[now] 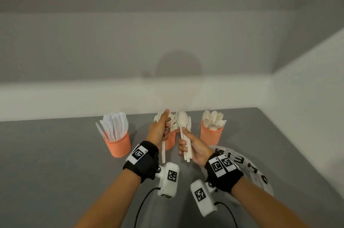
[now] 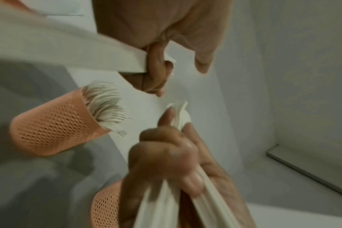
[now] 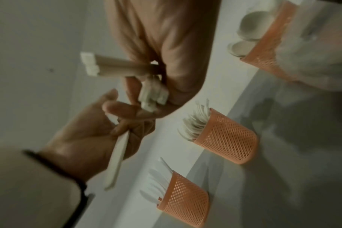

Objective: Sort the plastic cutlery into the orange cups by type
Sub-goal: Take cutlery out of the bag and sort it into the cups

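Note:
Three orange mesh cups stand in a row on the grey table: the left cup (image 1: pixel 117 144) holds knives (image 3: pixel 158 182), the middle cup (image 1: pixel 170 142) holds forks (image 2: pixel 107 104), and the right cup (image 1: pixel 211 134) holds spoons (image 1: pixel 214 120). In front of the middle cup, my left hand (image 1: pixel 164 125) grips a single white cutlery piece (image 1: pixel 163 153). Its handle hangs down and its head is hidden by my fingers. Just beside it, my right hand (image 1: pixel 183 144) holds a bundle of spoons (image 1: pixel 182 120), bowls up. The two hands almost touch.
A clear plastic bag (image 1: pixel 247 166) with black letters lies on the table under my right wrist. White walls close the table at the back and right. Bare grey tabletop (image 1: pixel 55 162) stretches to the left.

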A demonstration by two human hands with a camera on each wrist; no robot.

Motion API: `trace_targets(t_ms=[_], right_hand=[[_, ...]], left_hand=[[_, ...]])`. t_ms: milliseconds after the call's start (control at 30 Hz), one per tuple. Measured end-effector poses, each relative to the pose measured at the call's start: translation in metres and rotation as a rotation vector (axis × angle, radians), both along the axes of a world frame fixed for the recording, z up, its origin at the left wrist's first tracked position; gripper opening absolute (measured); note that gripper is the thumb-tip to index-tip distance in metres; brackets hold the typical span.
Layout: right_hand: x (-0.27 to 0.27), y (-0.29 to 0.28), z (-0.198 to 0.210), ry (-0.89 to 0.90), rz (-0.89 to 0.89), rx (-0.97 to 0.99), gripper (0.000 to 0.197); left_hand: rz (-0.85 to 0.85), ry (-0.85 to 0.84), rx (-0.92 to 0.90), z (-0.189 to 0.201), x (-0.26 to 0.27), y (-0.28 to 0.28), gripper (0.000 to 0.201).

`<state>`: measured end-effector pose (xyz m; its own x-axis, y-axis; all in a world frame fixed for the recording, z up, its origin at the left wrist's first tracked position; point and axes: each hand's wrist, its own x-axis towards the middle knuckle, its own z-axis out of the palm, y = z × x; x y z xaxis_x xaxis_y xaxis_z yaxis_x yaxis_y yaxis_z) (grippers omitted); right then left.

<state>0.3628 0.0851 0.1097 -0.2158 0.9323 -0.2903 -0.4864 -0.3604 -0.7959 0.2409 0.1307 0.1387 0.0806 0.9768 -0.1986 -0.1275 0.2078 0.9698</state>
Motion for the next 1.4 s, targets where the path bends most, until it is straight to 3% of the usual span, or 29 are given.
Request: trace_targets(t_ms=[267, 433, 600, 667, 800, 867, 1033, 1133, 1233, 1400], right_hand=[[-0.001, -0.003, 0.001, -0.128, 0.043, 0.070, 0.028], [-0.002, -0.003, -0.003, -0.297, -0.027, 0.181, 0.031], [0.003, -0.008, -0.009, -0.473, -0.062, 0.250, 0.020], [0.004, -0.007, -0.011, -0.528, -0.092, 0.280, 0.018], [0.002, -0.007, -0.011, -0.636, -0.159, 0.359, 0.008], [-0.001, -0.008, -0.011, -0.725, -0.175, 0.412, 0.012], [-0.005, -0.007, -0.019, -0.932, -0.165, 0.517, 0.018], [-0.004, -0.005, -0.025, -0.916, -0.142, 0.523, 0.021], [-0.003, -0.009, -0.021, -0.802, -0.092, 0.418, 0.031], [0.007, -0.021, -0.003, -0.548, 0.161, 0.268, 0.029]], left_hand=[[-0.077, 0.113, 0.133, -0.007, 0.007, -0.008, 0.031], [0.092, 0.091, 0.139, -0.007, 0.010, -0.003, 0.036], [0.319, -0.128, 0.148, -0.002, -0.006, 0.010, 0.016], [0.272, -0.058, 0.168, 0.004, -0.013, 0.009, 0.012], [-0.019, 0.219, 0.214, 0.004, -0.009, -0.003, 0.020], [-0.066, 0.204, 0.198, 0.003, -0.001, -0.011, 0.023], [0.023, 0.127, 0.088, 0.003, 0.008, -0.018, 0.037], [0.018, 0.118, 0.071, -0.002, 0.004, -0.017, 0.037], [-0.042, 0.237, 0.159, -0.003, -0.001, -0.018, 0.030], [-0.275, 0.262, 0.200, -0.008, -0.019, -0.015, 0.029]])
